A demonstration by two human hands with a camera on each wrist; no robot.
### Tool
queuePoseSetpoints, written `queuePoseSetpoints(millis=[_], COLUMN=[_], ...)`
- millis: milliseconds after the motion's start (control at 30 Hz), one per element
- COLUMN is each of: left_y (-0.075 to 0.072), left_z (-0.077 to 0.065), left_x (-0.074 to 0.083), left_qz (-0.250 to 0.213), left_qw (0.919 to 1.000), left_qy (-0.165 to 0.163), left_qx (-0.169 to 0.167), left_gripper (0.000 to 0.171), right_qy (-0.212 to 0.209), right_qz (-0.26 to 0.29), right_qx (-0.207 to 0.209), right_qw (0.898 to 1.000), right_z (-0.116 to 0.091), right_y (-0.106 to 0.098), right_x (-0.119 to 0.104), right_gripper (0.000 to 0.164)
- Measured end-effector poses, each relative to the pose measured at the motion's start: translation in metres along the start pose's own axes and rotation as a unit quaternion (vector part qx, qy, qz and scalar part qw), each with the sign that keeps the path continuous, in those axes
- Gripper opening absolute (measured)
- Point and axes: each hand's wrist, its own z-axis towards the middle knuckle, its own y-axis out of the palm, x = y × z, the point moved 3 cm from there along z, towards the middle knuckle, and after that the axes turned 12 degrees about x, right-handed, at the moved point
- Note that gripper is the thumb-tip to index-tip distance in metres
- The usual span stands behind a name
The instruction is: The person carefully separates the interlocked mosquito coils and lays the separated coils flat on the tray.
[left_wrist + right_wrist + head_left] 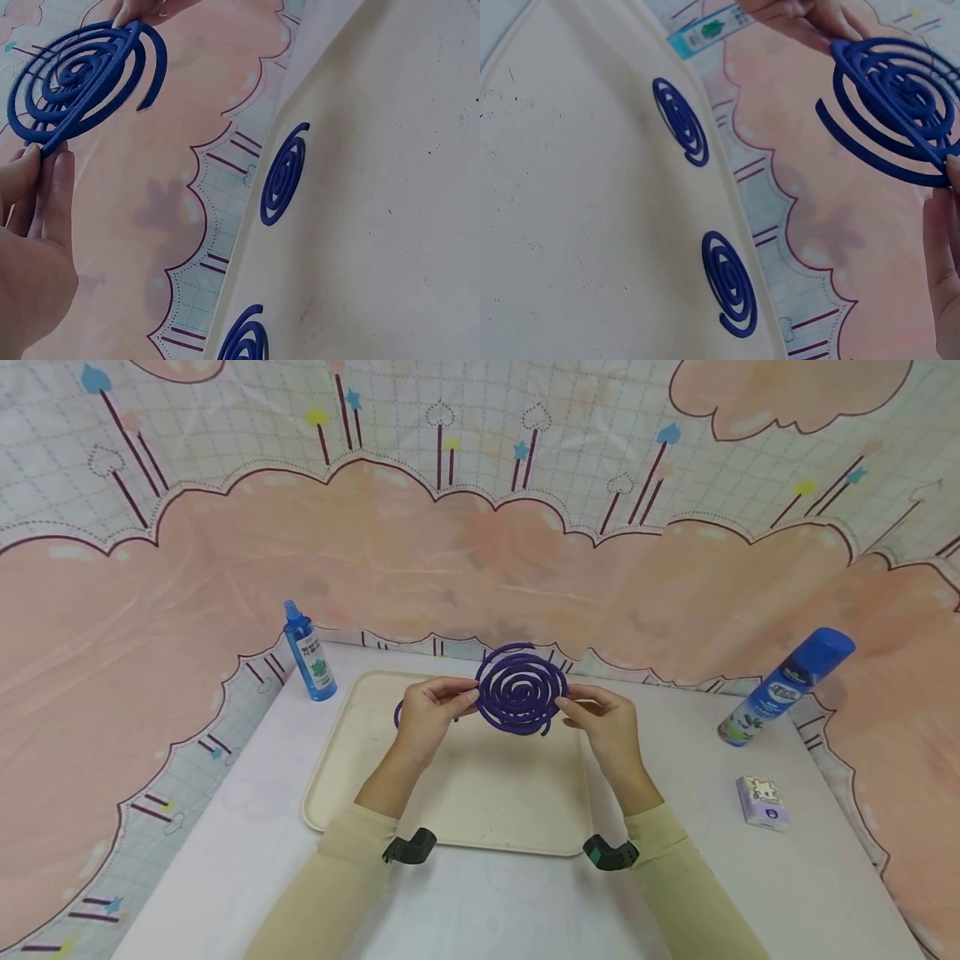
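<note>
Both hands hold up a dark blue mosquito coil (522,692) above the tray, its flat side facing the head camera. My left hand (433,714) pinches its left edge between thumb and fingers. On the opposite edge my right hand (606,720) grips it the same way. Seen from the left wrist, the held coil (79,71) has overlapping rings, as if in two layers, and a loose outer end. Two more blue coils, an upper one (680,124) and a lower one (730,285) in the right wrist view, lie flat along the tray's far side, largely hidden by hands in the head view.
The beige tray (517,845) sits on a white table (675,860). A blue spray bottle (311,660) stands at the back left. To the right are a blue aerosol can (783,689) and a small purple-and-white pack (763,803). Patterned cloth (450,560) hangs behind.
</note>
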Motion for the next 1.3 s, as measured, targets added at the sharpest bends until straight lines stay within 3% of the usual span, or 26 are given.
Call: queuePoseSetpoints(millis=[833,1300], left_y=[0.0005,0.0057], left_z=[0.0002,-0.0032], left_x=[-0.0060,-0.0044], left_qz=[-0.036,-0.040], left_qw=[0.9992,0.9985], left_qy=[-0.016,-0.038], left_qx=[0.005,0.001], left_gripper=[0.026,0.027], right_qy=[0.041,0.034], right_qz=[-0.002,-0.005], right_qx=[-0.021,-0.023], right_qw=[0.999,0.999], right_z=[-0.0020,-0.0047], right_y=[-0.0015,-0.0015], right_x=[-0.0029,0.0012], right_gripper=[0.033,0.032])
